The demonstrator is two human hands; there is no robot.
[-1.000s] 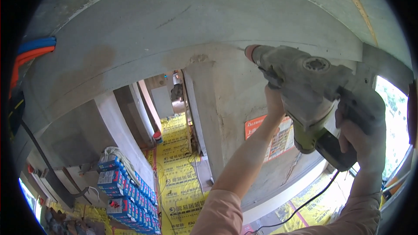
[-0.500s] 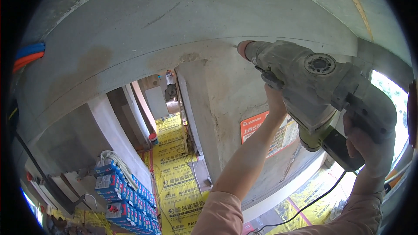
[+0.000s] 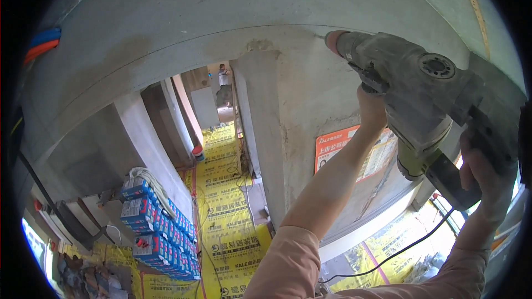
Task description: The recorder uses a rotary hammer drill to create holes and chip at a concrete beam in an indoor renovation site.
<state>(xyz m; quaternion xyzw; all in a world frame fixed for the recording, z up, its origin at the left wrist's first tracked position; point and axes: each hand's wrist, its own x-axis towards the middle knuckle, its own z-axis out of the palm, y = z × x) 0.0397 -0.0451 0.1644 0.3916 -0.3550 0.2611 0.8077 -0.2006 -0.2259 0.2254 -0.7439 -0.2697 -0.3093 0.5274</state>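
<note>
A dusty grey-green rotary hammer drill (image 3: 407,72) is raised in front of me, angled up and to the left. Its thin bit (image 3: 318,36) meets the grey plaster wall (image 3: 233,5), or nearly so, a little below a dark line that runs across it. Behind the reddish-brown chuck, my left hand (image 3: 372,104) grips the front side handle, its fingers partly hidden by the tool. My right hand (image 3: 481,166) wraps around the rear handle, at the far right. From the drill's base hangs a black power cord (image 3: 396,254).
Below on the left, several blue boxes (image 3: 160,216) are stacked with a pale hose on top. Yellow printed sheeting (image 3: 230,232) covers the floor, with cables across it. Another person (image 3: 224,86) stands far down the corridor. A red-and-white poster (image 3: 332,149) hangs under the drill.
The view has shifted, so the drill and both hands appear higher and farther right. The bit stays just under the line. More of the distant person shows.
</note>
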